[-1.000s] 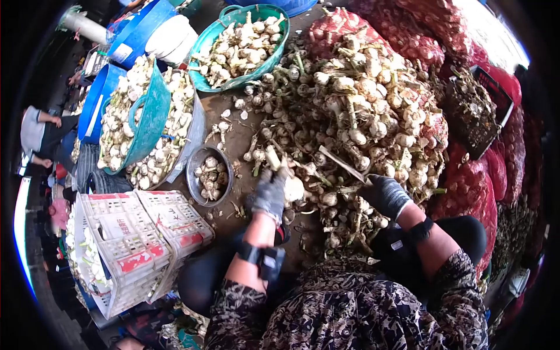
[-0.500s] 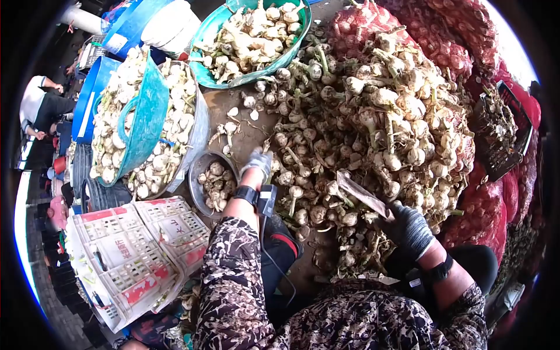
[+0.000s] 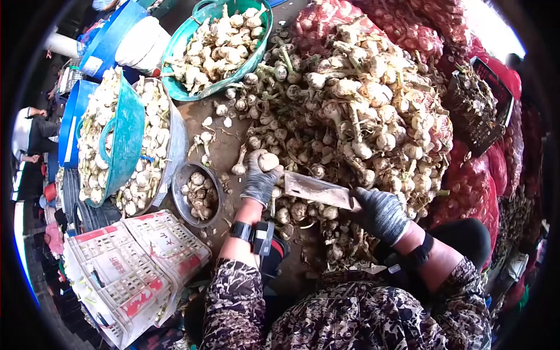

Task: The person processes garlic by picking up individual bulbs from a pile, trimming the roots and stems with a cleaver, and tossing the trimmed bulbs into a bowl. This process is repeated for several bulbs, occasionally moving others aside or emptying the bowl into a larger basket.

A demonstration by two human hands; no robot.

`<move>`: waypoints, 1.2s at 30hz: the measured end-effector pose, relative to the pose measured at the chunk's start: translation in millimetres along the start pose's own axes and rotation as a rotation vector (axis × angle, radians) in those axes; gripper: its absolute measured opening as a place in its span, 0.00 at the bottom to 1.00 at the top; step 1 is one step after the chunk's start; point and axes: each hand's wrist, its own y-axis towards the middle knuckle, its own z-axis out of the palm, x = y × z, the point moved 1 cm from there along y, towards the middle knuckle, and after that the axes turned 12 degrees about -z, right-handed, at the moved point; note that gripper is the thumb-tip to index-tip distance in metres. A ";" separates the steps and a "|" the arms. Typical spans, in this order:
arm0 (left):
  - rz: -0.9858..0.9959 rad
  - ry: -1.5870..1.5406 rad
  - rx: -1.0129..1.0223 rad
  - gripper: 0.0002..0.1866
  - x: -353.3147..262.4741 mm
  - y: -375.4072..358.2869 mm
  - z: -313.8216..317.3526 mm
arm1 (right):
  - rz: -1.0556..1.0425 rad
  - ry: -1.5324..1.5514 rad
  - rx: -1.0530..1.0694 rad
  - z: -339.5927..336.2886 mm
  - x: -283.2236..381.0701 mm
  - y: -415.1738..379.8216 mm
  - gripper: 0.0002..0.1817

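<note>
A garlic bulb (image 3: 268, 161) is gripped in my gloved left hand (image 3: 259, 182), its pale face turned up between thumb and fingers. My gloved right hand (image 3: 382, 216) is wrapped round the handle end of a broad-bladed knife (image 3: 318, 191). The blade points left, its tip right beside my left thumb, close to the bulb. Beneath and beyond the knife spreads a large heap of garlic with stems (image 3: 361, 116). Just left of my left hand sits a small grey bowl (image 3: 177, 201) with several bulbs inside.
A green tub (image 3: 214, 93) of garlic stands at the back, with a teal basket (image 3: 125, 137) of bulbs on a full grey tub at left. White-and-red plastic crates (image 3: 125, 268) lie front left. Red mesh sacks (image 3: 466, 204) line the right. Another person (image 3: 35, 134) is at far left.
My left hand has drawn back from the heap's left edge and now holds a bulb near the blade. The knife has swung up and left towards it. The view has shifted slightly.
</note>
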 end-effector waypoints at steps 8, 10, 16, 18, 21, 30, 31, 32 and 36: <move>-0.047 -0.106 0.289 0.34 -80.6 -95.8 59.5 | -0.220 -0.011 -0.157 -18.4 15.3 -16.4 0.13; 0.087 0.138 0.235 0.33 -77.6 -100.0 60.2 | -0.224 -0.039 -0.106 -23.9 20.1 -23.3 0.11; 0.227 0.066 0.245 0.28 -108.7 -140.7 76.7 | -0.192 -0.073 -0.035 -9.7 6.4 -37.9 0.14; 0.490 0.600 0.141 0.24 -140.2 -157.6 81.6 | -0.139 -0.117 0.007 -3.9 -6.4 -40.4 0.19; 0.586 0.735 0.042 0.23 -150.4 -170.0 88.0 | -0.160 -0.130 -0.004 2.4 -14.8 -45.5 0.23; 0.344 0.249 -0.155 0.32 -152.3 -210.2 71.5 | 0.080 0.031 -0.249 21.8 -49.2 -35.2 0.15; 0.423 0.353 -0.189 0.34 -161.0 -218.7 59.6 | 0.155 0.018 -0.204 14.4 -71.3 -32.6 0.16; 0.423 0.366 -0.204 0.34 -168.2 -215.8 50.4 | 0.164 0.075 -0.170 3.8 -65.7 -32.4 0.19; 0.523 0.504 -0.133 0.36 -173.5 -199.7 62.7 | -0.112 1.035 -0.346 12.7 -4.7 -28.8 0.21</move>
